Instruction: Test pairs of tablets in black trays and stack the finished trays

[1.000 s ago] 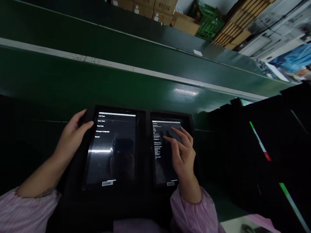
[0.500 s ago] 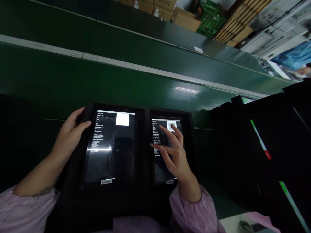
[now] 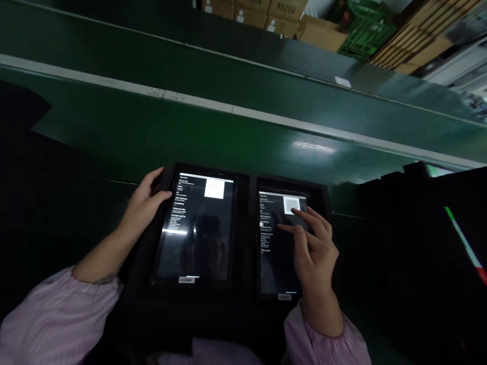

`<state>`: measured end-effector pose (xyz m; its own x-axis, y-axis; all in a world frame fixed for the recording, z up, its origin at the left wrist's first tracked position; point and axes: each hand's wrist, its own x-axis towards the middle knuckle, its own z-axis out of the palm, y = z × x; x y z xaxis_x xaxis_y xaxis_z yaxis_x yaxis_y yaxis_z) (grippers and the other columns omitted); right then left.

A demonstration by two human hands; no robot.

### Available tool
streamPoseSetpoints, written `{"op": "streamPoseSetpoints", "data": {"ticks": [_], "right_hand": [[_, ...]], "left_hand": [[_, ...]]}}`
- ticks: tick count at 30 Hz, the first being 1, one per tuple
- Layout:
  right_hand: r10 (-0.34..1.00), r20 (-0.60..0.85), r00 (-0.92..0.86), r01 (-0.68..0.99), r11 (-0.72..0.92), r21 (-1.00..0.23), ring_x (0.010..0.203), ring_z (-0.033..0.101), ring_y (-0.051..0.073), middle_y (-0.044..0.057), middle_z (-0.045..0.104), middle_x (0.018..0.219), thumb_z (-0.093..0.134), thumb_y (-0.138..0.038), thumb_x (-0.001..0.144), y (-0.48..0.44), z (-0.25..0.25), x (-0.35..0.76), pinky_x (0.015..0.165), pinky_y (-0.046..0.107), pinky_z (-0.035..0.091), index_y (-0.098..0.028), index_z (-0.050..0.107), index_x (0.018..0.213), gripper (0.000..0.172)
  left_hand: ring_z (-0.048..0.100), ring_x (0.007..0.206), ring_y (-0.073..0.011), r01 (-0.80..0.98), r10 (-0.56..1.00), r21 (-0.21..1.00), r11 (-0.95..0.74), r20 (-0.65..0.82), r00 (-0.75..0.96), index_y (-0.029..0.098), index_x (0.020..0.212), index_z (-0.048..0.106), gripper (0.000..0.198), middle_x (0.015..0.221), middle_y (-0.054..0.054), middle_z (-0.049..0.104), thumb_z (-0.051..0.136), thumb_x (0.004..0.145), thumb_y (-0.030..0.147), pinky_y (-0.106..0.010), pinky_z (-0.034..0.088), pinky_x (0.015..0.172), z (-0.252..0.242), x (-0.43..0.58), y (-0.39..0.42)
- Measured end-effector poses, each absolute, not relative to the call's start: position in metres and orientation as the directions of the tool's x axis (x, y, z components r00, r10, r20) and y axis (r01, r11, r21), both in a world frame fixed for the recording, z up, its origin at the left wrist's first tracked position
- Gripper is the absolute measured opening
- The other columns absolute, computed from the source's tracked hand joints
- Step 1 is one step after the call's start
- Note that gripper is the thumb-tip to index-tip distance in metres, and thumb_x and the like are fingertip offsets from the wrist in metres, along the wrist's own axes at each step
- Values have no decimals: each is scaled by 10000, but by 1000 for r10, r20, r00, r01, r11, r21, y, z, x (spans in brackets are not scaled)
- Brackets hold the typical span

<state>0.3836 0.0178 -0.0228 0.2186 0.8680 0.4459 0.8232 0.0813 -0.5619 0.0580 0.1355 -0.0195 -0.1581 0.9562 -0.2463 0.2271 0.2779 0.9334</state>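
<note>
Meanwhile, hands apart: left hand (image 3: 142, 205) grips left tablet (image 3: 198, 228), right hand (image 3: 314, 248) hovers over right tablet (image 3: 281, 243), green conveyor (image 3: 190, 132) beyond.

Tablet (image 3: 201, 243) screen: "Test Info", "PHASE CHECK", "Widevine Key".

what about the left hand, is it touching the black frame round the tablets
Touching. The head view shows the left hand gripping the black frame at its upper left edge, fingers curled round it, thumb on it.

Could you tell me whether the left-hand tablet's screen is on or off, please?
It is on: the tablet's screen shows lit white text and a pale square code near its top edge.
</note>
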Motion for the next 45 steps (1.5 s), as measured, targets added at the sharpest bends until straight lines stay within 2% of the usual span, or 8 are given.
{"op": "streamPoseSetpoints", "data": {"ticks": [11,17,19,23,29,35,40,45], "right_hand": [[874,439,207,809,100,-580,1239,616,302,82,743,1148,491,-274,1020,18,-22,380,967,532,566,-232,820,886,357],[883,419,212,818,74,-570,1264,594,315,96,727,1176,481,-282,1028,18,-25,383,953,530,570,-227,822,901,368],[885,420,202,844,60,-533,1309,550,324,102,700,1237,471,-299,1036,18,-26,384,992,553,543,-231,819,959,363],[909,379,173,897,14,-443,1447,372,358,92,576,1426,439,-365,1054,18,-28,384,1099,629,429,-267,792,1095,368],[923,351,160,899,10,-437,1487,294,356,81,507,1486,410,-375,1066,18,-30,384,1145,644,360,-287,774,1143,382],[957,254,138,909,-20,-417,1546,147,370,63,363,1602,366,-405,1076,18,-34,384,1176,671,295,-291,721,1254,413],[915,350,200,892,-23,-451,1519,246,352,71,472,1532,364,-380,1078,20,-31,385,1178,654,315,-270,750,1196,418],[902,368,228,880,-28,-475,1495,303,360,85,525,1497,388,-377,1072,19,-28,385,1161,650,353,-254,766,1169,409]], "left_hand": [[570,1334,-297,244,955,927,286,-256,-148,228,1409,563,682,1405,-77,636,703,742,221,-491,423,1200,-16,58,134],[558,1349,-287,262,961,928,266,-235,-143,233,1398,577,659,1418,-69,630,711,753,211,-481,410,1209,-21,58,136],[563,1341,-291,268,961,926,266,-233,-149,234,1409,571,665,1416,-69,631,709,759,209,-507,390,1217,-22,58,136],[576,1321,-308,266,959,926,270,-233,-162,236,1425,561,669,1402,-78,639,696,771,200,-566,373,1212,-23,57,137],[590,1301,-293,285,951,912,297,-256,-171,268,1418,572,641,1383,-51,654,701,793,207,-561,379,1210,-16,60,135],[591,1300,-278,298,958,915,273,-231,-168,247,1431,557,646,1397,-62,646,695,802,191,-552,370,1218,-18,61,136],[594,1296,-285,309,958,911,271,-226,-174,242,1421,566,647,1385,-66,653,706,791,196,-551,391,1204,-20,61,137],[606,1282,-293,311,962,914,259,-215,-168,248,1412,576,647,1361,-66,668,706,779,204,-564,392,1199,-21,58,138]]}}
